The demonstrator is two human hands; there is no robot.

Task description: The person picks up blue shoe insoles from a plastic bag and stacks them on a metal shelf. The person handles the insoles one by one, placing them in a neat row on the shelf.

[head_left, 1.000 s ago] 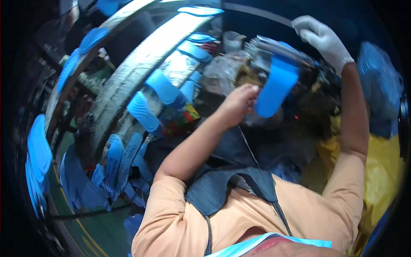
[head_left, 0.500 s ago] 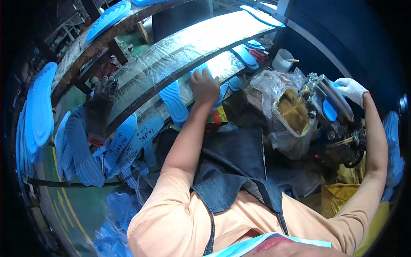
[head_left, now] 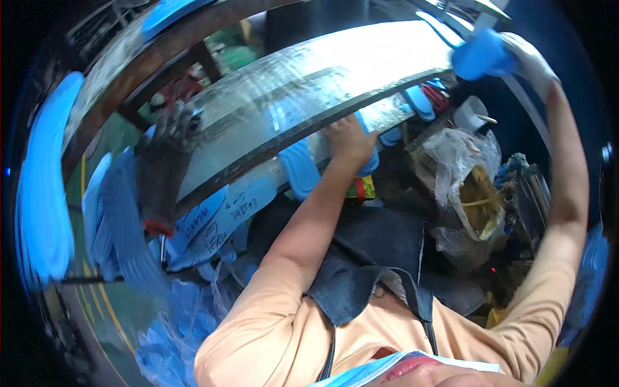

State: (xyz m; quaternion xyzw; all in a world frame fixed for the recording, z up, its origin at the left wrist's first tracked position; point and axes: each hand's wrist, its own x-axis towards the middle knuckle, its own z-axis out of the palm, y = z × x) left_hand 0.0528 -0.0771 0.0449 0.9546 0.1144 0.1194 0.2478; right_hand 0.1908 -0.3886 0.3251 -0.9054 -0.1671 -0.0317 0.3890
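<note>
My right hand [head_left: 530,61], in a white glove, is raised at the upper right and closed on a blue insole [head_left: 477,57], which is blurred by motion. This insole is beside the far right end of a shiny film-covered board [head_left: 309,71]. My bare left hand [head_left: 351,147] is under the board's front edge, on the lower shelf, its fingers bent over another blue insole [head_left: 369,166]. The board's edge partly hides the fingertips. Left of that hand, a further blue insole [head_left: 298,169] hangs over the shelf edge.
A dark glove with a red cuff [head_left: 164,168] is at the board's left end. Stacked blue insoles [head_left: 48,187] stand at far left. On the right are a white cup [head_left: 469,113], a plastic-lined tub of brownish material [head_left: 480,200] and a metal roller machine [head_left: 532,193].
My right hand has moved up and away from the roller machine with the blue insole. My left hand stays at the lower shelf. The whole view has shifted.
</note>
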